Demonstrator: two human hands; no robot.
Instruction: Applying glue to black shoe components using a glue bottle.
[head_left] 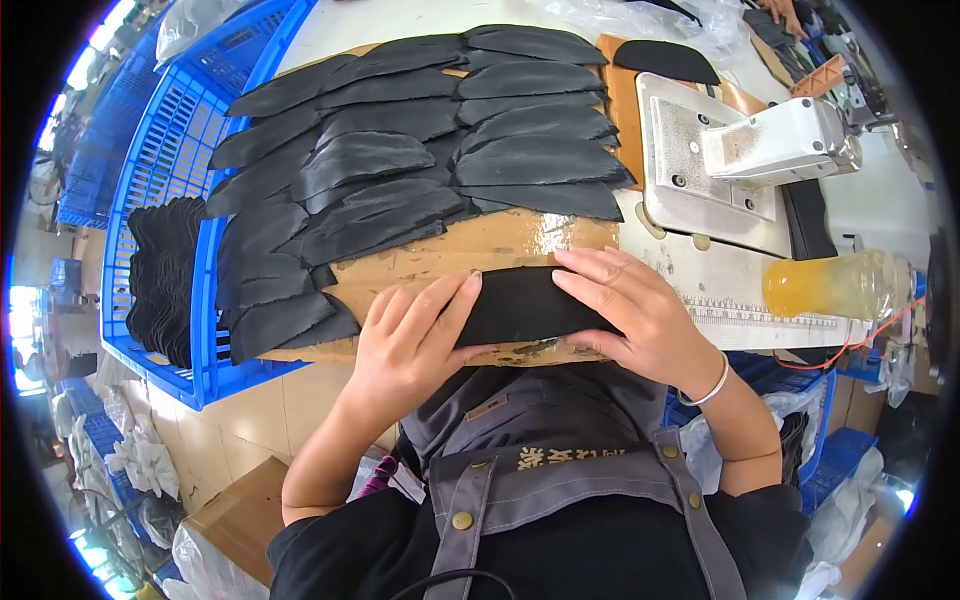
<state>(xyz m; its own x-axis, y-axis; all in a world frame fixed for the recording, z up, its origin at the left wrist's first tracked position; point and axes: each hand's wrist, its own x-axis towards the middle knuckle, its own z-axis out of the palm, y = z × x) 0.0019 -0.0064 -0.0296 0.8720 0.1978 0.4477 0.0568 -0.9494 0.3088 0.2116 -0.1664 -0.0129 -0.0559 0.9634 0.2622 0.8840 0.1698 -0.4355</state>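
With the left hand [405,335], at the lower centre of the frame, grips the left end of a black fabric panel [525,303], thumb along the lower edge and fingertips at the upper one. With the right hand [635,310], just right of centre, holds the other end in much the same way, fingers spread at the upper corner, thumb below. Leaves the middle of the panel bare between both hands, over the lower edge of a brown board [480,240]. Cannot tell whether resting flat there or lifted just clear.

Likely handles as light and soft, with a little body; would probably sag or crease if taken by one end alone. Seems matte enough not to slip, and hardly fragile. Probably best taken by both short ends, between thumbs and fingers, under gentle tension.

Looks plain, deep black, long and narrow, with a gently bowed outline; too dark to show the weave.

Farther out, above the hands: overlapping rows of dark grey, leaf-shaped pieces [535,160], creased and faintly shiny. At the left of the frame, a blue plastic crate [205,290] with wavy-edged black pieces [165,280] inside. At the upper right, a white sewing machine [750,150]; lower down, a bottle of yellow liquid [800,285].
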